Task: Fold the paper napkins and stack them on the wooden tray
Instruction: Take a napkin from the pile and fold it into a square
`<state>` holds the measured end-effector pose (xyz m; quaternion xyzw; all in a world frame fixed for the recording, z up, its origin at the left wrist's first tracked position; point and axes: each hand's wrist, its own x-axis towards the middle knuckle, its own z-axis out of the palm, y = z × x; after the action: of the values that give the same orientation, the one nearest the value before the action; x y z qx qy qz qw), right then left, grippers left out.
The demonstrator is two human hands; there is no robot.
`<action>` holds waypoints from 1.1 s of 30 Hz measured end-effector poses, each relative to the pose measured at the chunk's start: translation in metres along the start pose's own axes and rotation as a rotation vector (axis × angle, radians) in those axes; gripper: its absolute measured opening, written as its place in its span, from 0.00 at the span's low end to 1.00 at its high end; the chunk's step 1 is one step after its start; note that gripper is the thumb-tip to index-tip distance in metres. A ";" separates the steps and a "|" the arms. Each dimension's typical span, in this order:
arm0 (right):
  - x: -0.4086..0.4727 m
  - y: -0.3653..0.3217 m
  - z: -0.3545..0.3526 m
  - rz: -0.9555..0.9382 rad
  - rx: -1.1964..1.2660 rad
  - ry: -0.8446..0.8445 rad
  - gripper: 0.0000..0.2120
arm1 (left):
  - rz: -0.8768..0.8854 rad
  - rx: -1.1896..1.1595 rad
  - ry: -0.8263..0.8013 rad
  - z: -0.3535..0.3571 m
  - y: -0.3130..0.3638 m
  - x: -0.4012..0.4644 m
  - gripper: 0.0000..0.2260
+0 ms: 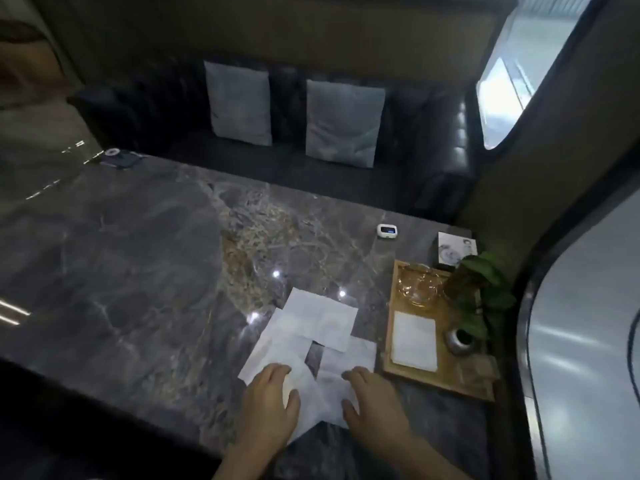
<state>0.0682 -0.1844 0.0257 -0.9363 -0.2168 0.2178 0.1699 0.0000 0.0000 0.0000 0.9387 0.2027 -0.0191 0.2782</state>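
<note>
A dark marble table point(138, 271) with pale veins fills the near ground, glossy, catching small points of ceiling light beyond the fingertips. Further out from the fingers, along the table's far edge, stands a black leather sofa point(433, 161) bearing two grey cushions point(239, 102), side by side and leaning on the backrest. Above it runs a brown padded wall panel point(277, 36). Off past the right-hand fingers, a rounded window point(502, 102) lets in bright daylight, possibly a vehicle's
</note>
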 end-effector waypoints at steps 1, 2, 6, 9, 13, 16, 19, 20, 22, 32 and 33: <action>0.002 -0.002 0.005 0.006 0.016 -0.042 0.20 | -0.081 -0.030 -0.038 0.001 -0.006 -0.002 0.18; 0.004 -0.004 0.009 0.015 0.043 -0.049 0.19 | -0.153 -0.080 -0.016 0.000 -0.006 -0.005 0.17; 0.010 -0.018 0.018 0.045 0.122 -0.055 0.17 | -0.378 -0.246 0.025 0.006 -0.015 -0.022 0.14; 0.023 -0.031 0.019 0.101 0.214 -0.047 0.17 | -0.587 -0.385 0.068 0.008 -0.019 -0.026 0.13; 0.043 -0.041 0.019 0.133 0.329 -0.051 0.15 | -0.782 -0.585 0.129 0.007 -0.023 -0.025 0.11; 0.053 -0.043 0.017 0.109 0.397 -0.088 0.09 | -0.820 -0.718 0.152 0.005 -0.024 -0.020 0.16; 0.060 -0.045 0.019 0.123 0.434 -0.128 0.12 | -0.852 -0.819 0.121 0.003 -0.022 -0.013 0.20; 0.061 -0.047 0.021 0.134 0.451 -0.137 0.15 | -0.868 -0.855 0.112 0.003 -0.022 -0.010 0.21; 0.061 -0.048 0.021 0.152 0.486 -0.140 0.20 | -0.894 -0.890 0.108 0.006 -0.023 -0.005 0.22; 0.056 -0.037 0.008 0.206 0.659 -0.049 0.15 | -0.834 -1.072 0.029 0.011 -0.027 -0.010 0.05; 0.053 -0.036 0.005 0.203 0.679 -0.045 0.15 | -0.806 -1.094 0.032 0.009 -0.025 -0.012 0.03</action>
<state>0.0969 -0.1269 0.0190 -0.8381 -0.0417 0.3136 0.4444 -0.0200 0.0104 -0.0188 0.5140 0.5212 -0.0022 0.6813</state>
